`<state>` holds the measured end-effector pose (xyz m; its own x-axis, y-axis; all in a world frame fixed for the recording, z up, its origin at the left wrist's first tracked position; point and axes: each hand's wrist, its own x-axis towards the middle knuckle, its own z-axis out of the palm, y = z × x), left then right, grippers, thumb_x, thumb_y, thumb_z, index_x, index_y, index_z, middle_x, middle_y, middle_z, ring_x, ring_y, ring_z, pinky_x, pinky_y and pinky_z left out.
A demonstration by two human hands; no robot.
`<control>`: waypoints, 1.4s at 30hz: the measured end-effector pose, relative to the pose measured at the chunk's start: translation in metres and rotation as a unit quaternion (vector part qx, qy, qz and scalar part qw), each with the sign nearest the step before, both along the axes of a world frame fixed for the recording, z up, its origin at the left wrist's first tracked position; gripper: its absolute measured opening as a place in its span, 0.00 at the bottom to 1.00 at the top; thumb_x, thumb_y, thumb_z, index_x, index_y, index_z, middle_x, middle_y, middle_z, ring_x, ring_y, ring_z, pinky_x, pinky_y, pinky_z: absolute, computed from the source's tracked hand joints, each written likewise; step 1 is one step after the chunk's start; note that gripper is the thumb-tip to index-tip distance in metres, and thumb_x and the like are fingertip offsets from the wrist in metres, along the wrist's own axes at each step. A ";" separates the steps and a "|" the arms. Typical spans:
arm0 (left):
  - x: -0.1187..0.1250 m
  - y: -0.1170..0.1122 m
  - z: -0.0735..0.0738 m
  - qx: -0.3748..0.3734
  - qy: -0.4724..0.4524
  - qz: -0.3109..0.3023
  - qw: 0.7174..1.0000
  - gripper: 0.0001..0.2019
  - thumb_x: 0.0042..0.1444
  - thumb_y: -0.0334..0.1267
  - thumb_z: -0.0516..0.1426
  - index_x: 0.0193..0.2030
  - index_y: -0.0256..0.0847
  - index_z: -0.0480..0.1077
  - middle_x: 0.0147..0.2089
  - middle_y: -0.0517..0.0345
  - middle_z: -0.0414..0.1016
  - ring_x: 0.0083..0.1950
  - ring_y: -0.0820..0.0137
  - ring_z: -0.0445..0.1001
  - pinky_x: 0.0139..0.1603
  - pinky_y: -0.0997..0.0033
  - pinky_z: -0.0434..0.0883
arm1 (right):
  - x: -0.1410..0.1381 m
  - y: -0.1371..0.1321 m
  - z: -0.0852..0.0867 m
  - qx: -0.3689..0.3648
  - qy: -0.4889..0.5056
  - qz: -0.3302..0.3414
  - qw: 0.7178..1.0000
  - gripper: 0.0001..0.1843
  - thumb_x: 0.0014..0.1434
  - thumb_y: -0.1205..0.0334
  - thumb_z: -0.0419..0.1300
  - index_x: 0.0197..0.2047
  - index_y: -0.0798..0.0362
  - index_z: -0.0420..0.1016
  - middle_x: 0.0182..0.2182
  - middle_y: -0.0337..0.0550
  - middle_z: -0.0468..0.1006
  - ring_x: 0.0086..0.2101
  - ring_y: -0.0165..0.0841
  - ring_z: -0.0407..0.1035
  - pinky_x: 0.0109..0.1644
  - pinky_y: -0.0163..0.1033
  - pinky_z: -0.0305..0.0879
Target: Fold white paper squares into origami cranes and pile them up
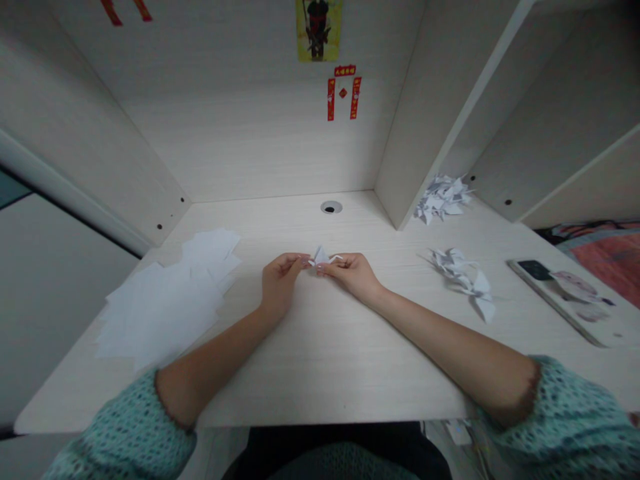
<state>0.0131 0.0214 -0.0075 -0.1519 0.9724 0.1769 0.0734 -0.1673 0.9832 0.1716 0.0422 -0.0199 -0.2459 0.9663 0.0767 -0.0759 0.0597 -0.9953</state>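
A small white paper crane (321, 255) is held between my two hands, a little above the middle of the desk. My left hand (281, 280) pinches its left end between thumb and fingertips. On the other side, my right hand (356, 275) grips the crane's body and right end with thumb and forefinger. The crane's pointed middle stands up between my fingers. To the left lies a spread of white paper sheets (165, 307). Several folded paper cranes (463, 277) lie in a loose row to the right of my right forearm.
A heap of folded white paper pieces (443, 198) sits at the back right beside the upright divider panel (430, 113). A phone (565, 300) lies face down near the right side. A cable hole (331, 208) is set in the desk (320, 373) near the back wall.
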 end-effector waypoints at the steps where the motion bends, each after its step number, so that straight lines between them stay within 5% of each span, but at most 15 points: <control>1: 0.000 0.000 0.000 0.001 -0.002 -0.004 1.000 0.12 0.50 0.46 0.61 0.33 0.38 0.76 0.34 0.53 0.80 0.36 0.68 0.76 0.42 0.68 0.71 | -0.001 0.000 0.001 -0.004 0.007 -0.003 1.000 0.17 0.43 0.49 0.68 0.21 0.55 0.77 0.21 0.41 0.77 0.24 0.29 0.66 0.31 0.35 0.60; 21: -0.001 0.000 0.000 0.008 -0.002 -0.013 1.000 0.12 0.49 0.45 0.61 0.35 0.38 0.76 0.34 0.53 0.80 0.37 0.67 0.76 0.44 0.66 0.71 | -0.001 -0.003 0.002 -0.001 0.018 -0.008 1.000 0.17 0.43 0.49 0.69 0.21 0.55 0.75 0.23 0.42 0.78 0.23 0.29 0.67 0.30 0.35 0.59; 30: 0.000 -0.002 0.003 0.002 0.045 -0.055 0.997 0.09 0.50 0.43 0.60 0.27 0.41 0.77 0.33 0.56 0.80 0.41 0.64 0.76 0.48 0.65 0.68 | -0.001 -0.007 0.010 -0.021 0.026 -0.012 0.999 0.16 0.41 0.50 0.70 0.22 0.54 0.76 0.19 0.40 0.77 0.21 0.29 0.67 0.28 0.35 0.58; 42: 0.000 0.001 -0.001 -0.016 0.025 -0.048 0.998 0.10 0.47 0.45 0.62 0.27 0.41 0.76 0.33 0.55 0.79 0.39 0.65 0.75 0.45 0.66 0.69 | 0.002 -0.002 -0.002 -0.006 0.002 0.007 1.000 0.16 0.42 0.48 0.69 0.26 0.54 0.79 0.22 0.38 0.77 0.23 0.29 0.66 0.29 0.34 0.58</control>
<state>0.0135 0.0224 -0.0081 -0.0487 0.9874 0.1505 0.1072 -0.1446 0.9837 0.1735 0.0401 -0.0219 -0.2584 0.9637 0.0669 -0.0813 0.0473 -0.9956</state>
